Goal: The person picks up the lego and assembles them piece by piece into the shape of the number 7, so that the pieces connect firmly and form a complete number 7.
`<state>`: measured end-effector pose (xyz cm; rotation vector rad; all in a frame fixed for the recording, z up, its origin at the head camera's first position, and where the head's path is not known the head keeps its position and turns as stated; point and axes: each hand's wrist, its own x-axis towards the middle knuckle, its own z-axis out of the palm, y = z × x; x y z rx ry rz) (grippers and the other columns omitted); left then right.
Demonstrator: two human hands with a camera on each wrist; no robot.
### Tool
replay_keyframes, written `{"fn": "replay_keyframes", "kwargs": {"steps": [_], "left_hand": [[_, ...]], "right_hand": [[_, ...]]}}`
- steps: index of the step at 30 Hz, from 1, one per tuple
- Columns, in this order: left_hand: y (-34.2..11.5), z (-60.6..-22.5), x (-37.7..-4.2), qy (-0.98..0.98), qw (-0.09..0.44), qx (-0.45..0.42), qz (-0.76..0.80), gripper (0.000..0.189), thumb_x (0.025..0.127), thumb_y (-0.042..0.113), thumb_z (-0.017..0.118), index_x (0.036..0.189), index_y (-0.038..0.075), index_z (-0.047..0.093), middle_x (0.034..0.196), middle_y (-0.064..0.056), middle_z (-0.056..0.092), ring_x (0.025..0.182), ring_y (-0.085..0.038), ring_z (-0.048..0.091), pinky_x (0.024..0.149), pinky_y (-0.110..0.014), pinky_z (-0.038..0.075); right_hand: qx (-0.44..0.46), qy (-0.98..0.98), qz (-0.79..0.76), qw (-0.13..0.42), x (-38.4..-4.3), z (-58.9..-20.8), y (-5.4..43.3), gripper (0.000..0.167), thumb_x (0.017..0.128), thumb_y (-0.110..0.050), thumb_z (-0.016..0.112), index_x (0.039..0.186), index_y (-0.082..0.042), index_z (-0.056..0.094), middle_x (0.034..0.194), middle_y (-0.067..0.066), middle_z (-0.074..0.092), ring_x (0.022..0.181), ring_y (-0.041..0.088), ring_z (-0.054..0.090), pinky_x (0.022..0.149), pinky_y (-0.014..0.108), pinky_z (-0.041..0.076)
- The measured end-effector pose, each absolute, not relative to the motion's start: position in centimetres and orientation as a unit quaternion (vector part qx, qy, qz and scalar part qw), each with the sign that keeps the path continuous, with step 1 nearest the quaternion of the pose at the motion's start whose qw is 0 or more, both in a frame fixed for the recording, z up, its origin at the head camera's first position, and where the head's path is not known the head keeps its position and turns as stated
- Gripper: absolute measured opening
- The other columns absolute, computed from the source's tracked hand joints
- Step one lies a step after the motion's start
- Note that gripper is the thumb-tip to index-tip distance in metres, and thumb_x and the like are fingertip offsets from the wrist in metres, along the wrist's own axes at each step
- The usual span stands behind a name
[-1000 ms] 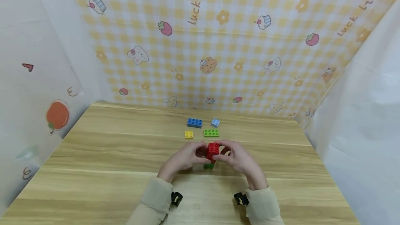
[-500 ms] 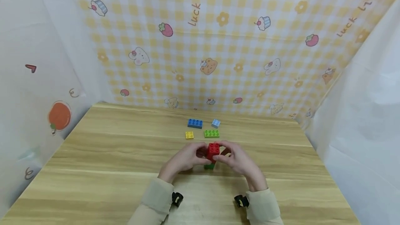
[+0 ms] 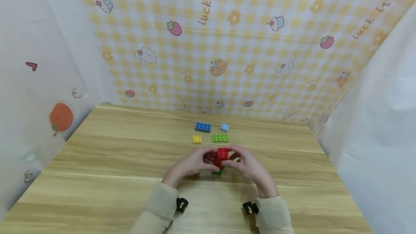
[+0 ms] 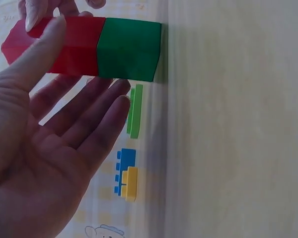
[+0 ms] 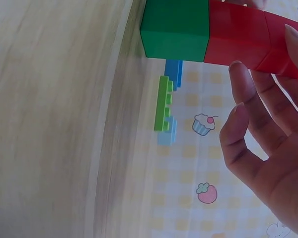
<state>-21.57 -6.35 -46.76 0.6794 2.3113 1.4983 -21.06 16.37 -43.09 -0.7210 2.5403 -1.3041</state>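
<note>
Both hands surround a small upright tower of toy building bricks at the middle of the table. Its base is a green brick (image 4: 129, 49), with a lower red brick (image 5: 236, 34) above it and an upper red brick (image 3: 222, 152) with bare studs at the top. My left hand (image 3: 195, 161) holds the red part from the left, thumb across the near face and fingers behind. From the right, my right hand (image 3: 245, 163) grips the upper red brick between thumb and fingers. In the head view the hands cover much of the tower's sides.
Behind the tower lie a lime green brick (image 3: 220, 138), a yellow brick (image 3: 196, 139), a blue brick (image 3: 203, 127) and a light blue brick (image 3: 224, 127). A checked cloth (image 3: 182, 46) hangs along the wooden table's (image 3: 113, 147) back edge, with white sheets at both sides.
</note>
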Motion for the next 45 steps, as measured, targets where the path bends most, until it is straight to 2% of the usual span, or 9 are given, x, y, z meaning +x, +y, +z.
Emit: {"fn": "replay_keyframes", "kwargs": {"steps": [4, 7, 11, 16, 21, 29, 33, 40, 45], "left_hand": [[-7.3, -46.4, -21.7, 0.811, 0.158, 0.225, 0.516, 0.055, 0.082, 0.034, 0.081, 0.129, 0.017, 0.059, 0.121, 0.003, 0.062, 0.110, -0.017, 0.060, 0.095, -0.038, 0.048], [-8.5, -46.1, -21.8, 0.814, 0.152, 0.212, 0.518, 0.059, 0.084, 0.030, 0.079, 0.134, 0.010, 0.056, 0.130, -0.007, 0.058, 0.116, -0.026, 0.057, 0.098, -0.044, 0.046], [-10.0, -45.9, -22.0, 0.816, 0.136, 0.190, 0.529, 0.061, 0.086, 0.023, 0.078, 0.137, 0.004, 0.052, 0.134, -0.017, 0.054, 0.119, -0.033, 0.055, 0.099, -0.049, 0.044], [-10.6, -46.4, -21.8, 0.834, 0.100, 0.145, 0.523, 0.062, 0.084, 0.026, 0.079, 0.137, 0.007, 0.053, 0.135, -0.012, 0.055, 0.120, -0.036, 0.054, 0.097, -0.051, 0.045], [-10.2, -46.4, -22.4, 0.867, 0.062, 0.132, 0.477, 0.065, 0.081, 0.029, 0.082, 0.137, 0.010, 0.054, 0.137, -0.007, 0.055, 0.127, -0.032, 0.048, 0.104, -0.052, 0.038], [-8.6, -45.9, -25.6, 0.921, 0.014, 0.153, 0.358, 0.065, 0.077, 0.039, 0.084, 0.132, 0.013, 0.060, 0.135, -0.013, 0.044, 0.126, -0.031, 0.039, 0.102, -0.051, 0.038], [-8.2, -45.6, -27.2, 0.939, 0.010, 0.173, 0.297, 0.067, 0.076, 0.044, 0.083, 0.131, 0.014, 0.060, 0.141, -0.014, 0.042, 0.131, -0.033, 0.035, 0.109, -0.052, 0.029], [-7.5, -45.3, -29.3, 0.952, 0.036, 0.180, 0.246, 0.062, 0.078, 0.043, 0.081, 0.131, 0.016, 0.061, 0.155, -0.017, 0.028, 0.146, -0.036, 0.011, 0.113, -0.060, 0.012], [-6.6, -45.2, -30.3, 0.950, 0.043, 0.215, 0.221, 0.054, 0.079, 0.037, 0.082, 0.124, 0.013, 0.065, 0.149, -0.017, 0.037, 0.144, -0.035, 0.017, 0.111, -0.062, 0.016]], "right_hand": [[-0.239, 0.860, -0.440, 0.096, -21.1, -43.2, 16.2, 0.038, 0.088, -0.024, 0.075, 0.125, -0.021, 0.065, 0.111, -0.004, 0.066, 0.093, 0.018, 0.060, 0.073, 0.036, 0.050], [-0.231, 0.862, -0.441, 0.098, -21.1, -43.2, 16.2, 0.040, 0.088, -0.025, 0.075, 0.126, -0.020, 0.064, 0.110, -0.001, 0.066, 0.093, 0.018, 0.060, 0.073, 0.037, 0.049], [-0.221, 0.865, -0.439, 0.101, -21.0, -43.2, 16.2, 0.042, 0.088, -0.027, 0.075, 0.127, -0.019, 0.063, 0.109, 0.002, 0.066, 0.092, 0.018, 0.060, 0.073, 0.037, 0.049], [-0.215, 0.865, -0.440, 0.107, -20.7, -43.5, 16.5, 0.042, 0.087, -0.027, 0.076, 0.126, -0.016, 0.064, 0.106, 0.001, 0.066, 0.090, 0.019, 0.060, 0.070, 0.035, 0.050], [-0.212, 0.862, -0.447, 0.112, -20.7, -43.6, 16.5, 0.042, 0.087, -0.027, 0.076, 0.126, -0.016, 0.064, 0.104, -0.001, 0.066, 0.090, 0.019, 0.060, 0.068, 0.035, 0.050], [-0.215, 0.859, -0.452, 0.109, -20.8, -43.1, 16.4, 0.043, 0.089, -0.027, 0.075, 0.128, -0.015, 0.063, 0.105, 0.001, 0.066, 0.091, 0.019, 0.061, 0.069, 0.035, 0.051], [-0.219, 0.860, -0.448, 0.107, -20.8, -42.8, 16.3, 0.043, 0.089, -0.027, 0.074, 0.128, -0.015, 0.063, 0.105, -0.001, 0.067, 0.091, 0.018, 0.061, 0.069, 0.034, 0.052], [-0.218, 0.859, -0.452, 0.105, -20.7, -42.9, 16.4, 0.042, 0.088, -0.025, 0.075, 0.127, -0.014, 0.063, 0.109, 0.002, 0.066, 0.091, 0.019, 0.061, 0.070, 0.034, 0.052], [-0.222, 0.856, -0.453, 0.110, -20.6, -43.1, 16.3, 0.042, 0.088, -0.025, 0.075, 0.127, -0.014, 0.063, 0.109, 0.003, 0.066, 0.091, 0.019, 0.061, 0.069, 0.035, 0.051]]}}
